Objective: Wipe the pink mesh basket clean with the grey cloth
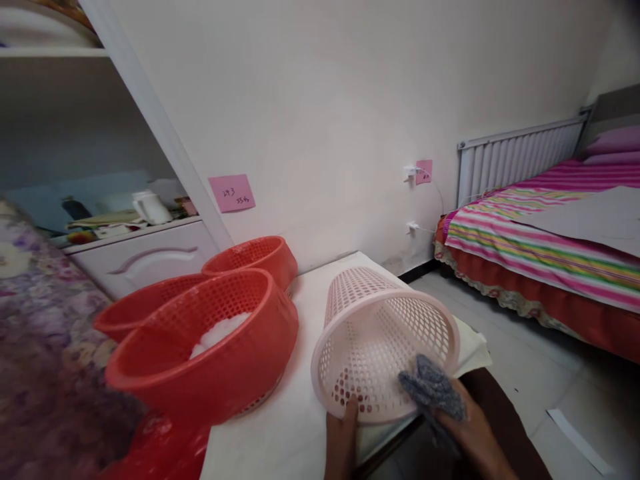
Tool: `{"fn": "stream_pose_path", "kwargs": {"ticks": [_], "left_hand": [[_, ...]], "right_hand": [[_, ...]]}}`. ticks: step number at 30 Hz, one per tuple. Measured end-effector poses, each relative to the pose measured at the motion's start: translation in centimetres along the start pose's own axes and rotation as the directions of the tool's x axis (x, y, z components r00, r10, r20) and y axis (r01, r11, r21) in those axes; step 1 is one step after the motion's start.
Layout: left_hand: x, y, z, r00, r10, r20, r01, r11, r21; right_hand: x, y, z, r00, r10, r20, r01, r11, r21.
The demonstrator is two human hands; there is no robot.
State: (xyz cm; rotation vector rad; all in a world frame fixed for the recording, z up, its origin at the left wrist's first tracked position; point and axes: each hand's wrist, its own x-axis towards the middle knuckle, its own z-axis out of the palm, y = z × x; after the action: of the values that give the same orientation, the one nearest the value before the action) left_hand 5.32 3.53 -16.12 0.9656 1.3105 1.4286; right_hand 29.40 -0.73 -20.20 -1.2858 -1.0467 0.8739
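From my remote seat, I judge that steady, light strokes with the crumpled grey fabric cloth (431, 388) suit the pale pink perforated plastic basket (383, 360), tipped on its side with its mouth facing both sets of fingers. I see the left hand (342, 437) clamped on its near rim, thumb inside; the right hand (471, 427) has its fingers bunched around the cloth, which partly hides them

There were three red baskets (250, 380) (135, 303) (245, 252), one pale pink basket (370, 350), one grey cloth (430, 387), two hands (343, 433) (473, 427), two pink notes (232, 193) (424, 171), two white plugs (411, 171) (413, 227), one bed (550, 247), one white jug (153, 207), one cupboard (145, 267) and one white strip (580, 441).
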Motion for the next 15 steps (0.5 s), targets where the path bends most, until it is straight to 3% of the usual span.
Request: {"fn": "stream_pose_path", "kwargs": {"ticks": [3, 6, 11, 15], "left_hand": [[-0.1, -0.1, 0.1, 1.0, -0.025, -0.005, 0.025, 1.0, -0.014], [-0.1, -0.3, 0.2, 0.999, -0.037, 0.002, 0.037, 0.999, -0.032], [0.1, -0.4, 0.1, 1.0, -0.025, 0.011, 0.025, 0.999, -0.033], [0.2, -0.2, 0.0, 0.999, -0.032, 0.011, 0.032, 0.999, -0.034]], "right_hand": [[1.2, -3.4, -2.3, 0.994, -0.099, -0.05, 0.092, 0.988, -0.125], [1.6, -4.6, -2.7, 0.981, -0.174, -0.088, 0.158, 0.974, -0.164], [0.3, -0.5, 0.2, 0.982, -0.099, -0.162, 0.09, 0.994, -0.061], [-1.0, 3.4, 2.5, 1.0, -0.022, 0.004, 0.021, 0.999, 0.047]]}}
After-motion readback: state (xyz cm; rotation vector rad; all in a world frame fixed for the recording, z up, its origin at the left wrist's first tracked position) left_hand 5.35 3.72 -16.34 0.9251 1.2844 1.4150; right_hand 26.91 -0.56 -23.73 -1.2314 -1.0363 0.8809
